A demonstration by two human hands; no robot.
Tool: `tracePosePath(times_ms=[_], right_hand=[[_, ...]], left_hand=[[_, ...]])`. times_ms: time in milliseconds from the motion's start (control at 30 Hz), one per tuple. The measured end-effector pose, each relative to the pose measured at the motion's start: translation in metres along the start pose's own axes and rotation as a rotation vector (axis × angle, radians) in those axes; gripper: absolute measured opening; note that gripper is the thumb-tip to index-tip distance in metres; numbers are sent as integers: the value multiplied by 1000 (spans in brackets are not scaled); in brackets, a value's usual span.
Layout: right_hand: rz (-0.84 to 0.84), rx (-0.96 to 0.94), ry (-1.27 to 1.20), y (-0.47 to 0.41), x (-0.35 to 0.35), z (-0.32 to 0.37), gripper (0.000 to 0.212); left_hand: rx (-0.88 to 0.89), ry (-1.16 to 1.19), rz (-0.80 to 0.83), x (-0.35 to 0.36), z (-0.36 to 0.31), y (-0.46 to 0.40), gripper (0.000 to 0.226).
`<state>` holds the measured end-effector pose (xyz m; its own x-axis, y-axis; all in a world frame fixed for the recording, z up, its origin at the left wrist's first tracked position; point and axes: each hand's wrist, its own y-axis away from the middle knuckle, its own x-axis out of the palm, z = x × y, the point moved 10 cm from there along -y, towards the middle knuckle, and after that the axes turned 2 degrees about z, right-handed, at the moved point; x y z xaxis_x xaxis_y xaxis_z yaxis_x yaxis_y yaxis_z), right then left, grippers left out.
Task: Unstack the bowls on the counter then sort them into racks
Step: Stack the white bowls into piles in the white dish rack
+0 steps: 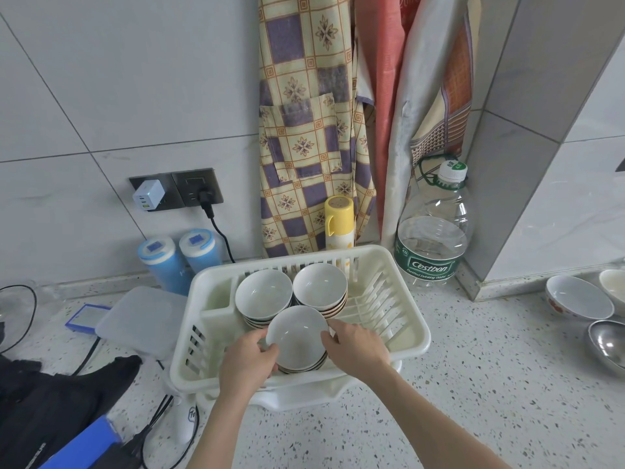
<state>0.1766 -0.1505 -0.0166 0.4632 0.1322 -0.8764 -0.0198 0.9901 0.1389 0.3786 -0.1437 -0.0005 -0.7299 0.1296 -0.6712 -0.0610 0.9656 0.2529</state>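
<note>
1. On the speckled stone counter [473,384] sits a white slotted plastic dish rack [399,319], close to the tiled wall.
2. Inside the rack: three stacks of white ceramic bowls. Back-left stack [263,294], back-right stack [319,286], and a front stack [297,336] touching both.
3. Left hand [248,360] grips the front stack's left rim, fingers curled round the edge, thumb lying on the inner surface.
4. Right hand [355,345] holds the same stack's right rim, fingers curled against the edge; fingertips partly hidden behind the bowl.
5. Well apart, at the counter's right edge: a loose white shallow bowl with red pattern [578,297], a second white bowl [614,282] cut off by the frame, and a shiny steel bowl [608,343].
6. Behind the rack: a yellow capped flask [339,221], a large clear plastic water bottle with green label [433,228], and a checked yellow-and-purple apron [304,130] hanging on the wall.
7. Left of the rack: two blue cylindrical canisters [176,258], a frosted plastic lid [142,319], black cables [155,421].
</note>
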Motion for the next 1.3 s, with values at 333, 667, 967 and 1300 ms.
tracePosePath(times_ms=[333, 667, 967, 1300], right_hand=[[144, 144, 7, -4, 8, -11, 46], [346, 120, -30, -6, 25, -11, 58], [432, 68, -7, -1, 31, -7, 29], [414, 43, 64, 0, 28, -4, 34]], left_hand=[[-86, 130, -55, -10, 7, -2, 36], [-99, 37, -6, -5, 6, -6, 23], [-90, 12, -3, -5, 4, -6, 23], [-78, 11, 8, -2, 8, -9, 22]])
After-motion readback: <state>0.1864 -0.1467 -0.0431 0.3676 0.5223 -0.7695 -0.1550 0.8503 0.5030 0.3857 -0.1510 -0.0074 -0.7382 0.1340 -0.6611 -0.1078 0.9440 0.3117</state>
